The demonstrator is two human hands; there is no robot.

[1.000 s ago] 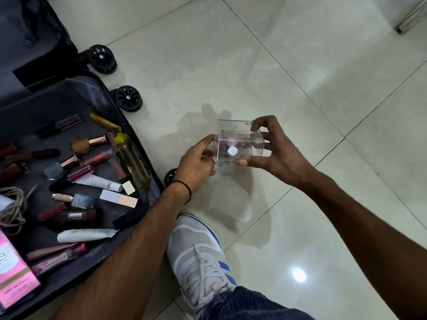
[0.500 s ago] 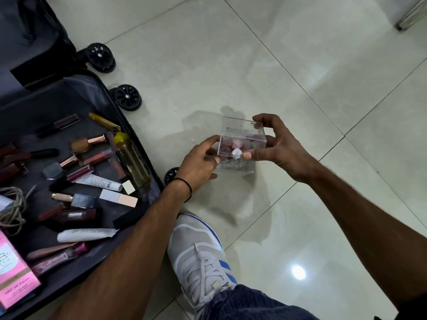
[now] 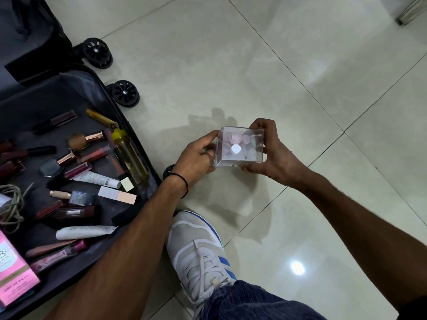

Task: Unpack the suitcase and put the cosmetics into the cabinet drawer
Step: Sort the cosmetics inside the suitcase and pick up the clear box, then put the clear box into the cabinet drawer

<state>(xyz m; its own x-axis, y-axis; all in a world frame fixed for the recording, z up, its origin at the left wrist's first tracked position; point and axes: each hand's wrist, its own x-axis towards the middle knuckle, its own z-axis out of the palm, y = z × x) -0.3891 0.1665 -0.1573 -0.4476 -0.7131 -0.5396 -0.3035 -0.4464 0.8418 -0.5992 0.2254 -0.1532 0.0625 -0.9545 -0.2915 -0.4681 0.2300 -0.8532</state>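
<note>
Here, left grip [image 3: 196, 158] and right grip [image 3: 273, 158] hold a clear, cubic plastic box [image 3: 239, 150].

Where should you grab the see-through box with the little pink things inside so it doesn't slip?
By its two opposite side walls, one hand coming from each side. The clear box is a smooth, flat-sided cube with no handle, so pinching across it probably holds best, as the left hand and right hand do now.

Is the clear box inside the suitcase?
No: the left hand and right hand hold the clear box over the floor tiles, outside the suitcase.
</note>
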